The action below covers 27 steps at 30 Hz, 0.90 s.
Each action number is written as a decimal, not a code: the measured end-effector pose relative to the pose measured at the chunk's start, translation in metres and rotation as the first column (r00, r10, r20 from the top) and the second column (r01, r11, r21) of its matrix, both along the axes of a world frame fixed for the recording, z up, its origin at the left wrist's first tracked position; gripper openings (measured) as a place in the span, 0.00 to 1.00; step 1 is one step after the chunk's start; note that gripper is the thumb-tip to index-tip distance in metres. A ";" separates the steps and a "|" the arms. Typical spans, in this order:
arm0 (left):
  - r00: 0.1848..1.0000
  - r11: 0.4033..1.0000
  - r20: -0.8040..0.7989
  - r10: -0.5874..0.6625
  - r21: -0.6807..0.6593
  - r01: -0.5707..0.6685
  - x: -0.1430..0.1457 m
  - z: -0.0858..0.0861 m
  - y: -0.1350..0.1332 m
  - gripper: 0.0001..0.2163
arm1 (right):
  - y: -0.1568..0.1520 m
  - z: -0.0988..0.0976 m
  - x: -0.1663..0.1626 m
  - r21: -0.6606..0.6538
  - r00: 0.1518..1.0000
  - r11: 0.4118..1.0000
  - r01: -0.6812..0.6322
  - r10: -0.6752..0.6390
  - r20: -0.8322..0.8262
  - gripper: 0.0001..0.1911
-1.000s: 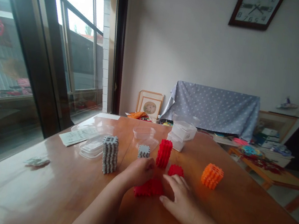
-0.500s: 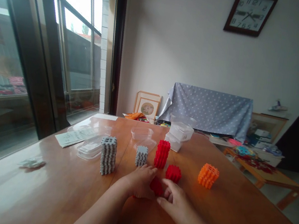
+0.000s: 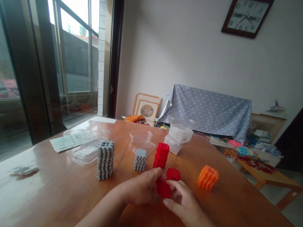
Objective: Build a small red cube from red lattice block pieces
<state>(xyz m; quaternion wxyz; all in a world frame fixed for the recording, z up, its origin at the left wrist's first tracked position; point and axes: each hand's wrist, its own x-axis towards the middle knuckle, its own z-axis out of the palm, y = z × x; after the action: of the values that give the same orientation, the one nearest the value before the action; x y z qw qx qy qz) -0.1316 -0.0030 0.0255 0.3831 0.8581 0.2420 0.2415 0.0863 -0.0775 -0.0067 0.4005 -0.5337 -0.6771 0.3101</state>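
My left hand (image 3: 141,188) and my right hand (image 3: 183,205) close together round a small red toothed block (image 3: 163,188) just above the wooden table (image 3: 51,189). Both hands pinch it from either side. Right behind them lies another small red block (image 3: 173,174). A taller red block stack (image 3: 161,155) stands farther back. A small grey cube (image 3: 140,159) and a tall grey stack (image 3: 104,159) stand to the left. An orange cube (image 3: 208,177) sits to the right.
Clear plastic tubs (image 3: 179,133) and lids (image 3: 89,149) stand at the table's far side, with a paper sheet (image 3: 63,142) at the left. A crumpled wrapper (image 3: 23,169) lies near the left edge. A large window is at the left, and a low cluttered table (image 3: 263,168) at the right.
My hands have come together round the flat red pieces and lifted them a little as one compact block. The view has shifted slightly right and down.
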 end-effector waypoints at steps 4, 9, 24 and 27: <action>0.999 0.997 0.042 0.000 -0.075 0.003 0.001 0.003 -0.004 0.22 | 0.002 0.002 0.005 -0.046 0.996 0.998 -0.036 0.032 -0.079 0.28; 0.989 0.998 0.137 0.059 -0.026 -0.056 0.001 0.010 -0.004 0.25 | 0.015 0.009 0.020 -0.069 0.989 0.997 -0.047 0.036 -0.146 0.28; 0.943 0.947 0.144 0.301 0.069 -0.313 -0.002 -0.003 0.018 0.13 | 0.069 -0.007 0.067 0.124 0.981 0.976 0.178 -0.187 0.060 0.29; 0.947 0.950 0.129 0.295 0.069 -0.305 -0.003 0.000 0.018 0.13 | 0.072 -0.013 0.071 0.114 0.982 0.978 0.173 -0.180 0.060 0.30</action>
<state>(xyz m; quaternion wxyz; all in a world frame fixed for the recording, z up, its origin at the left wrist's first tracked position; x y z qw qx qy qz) -0.1344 0.0152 0.0253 0.3172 0.8116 0.3362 0.3572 0.1569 -0.0053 -0.0198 0.4306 -0.5799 -0.6565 0.2173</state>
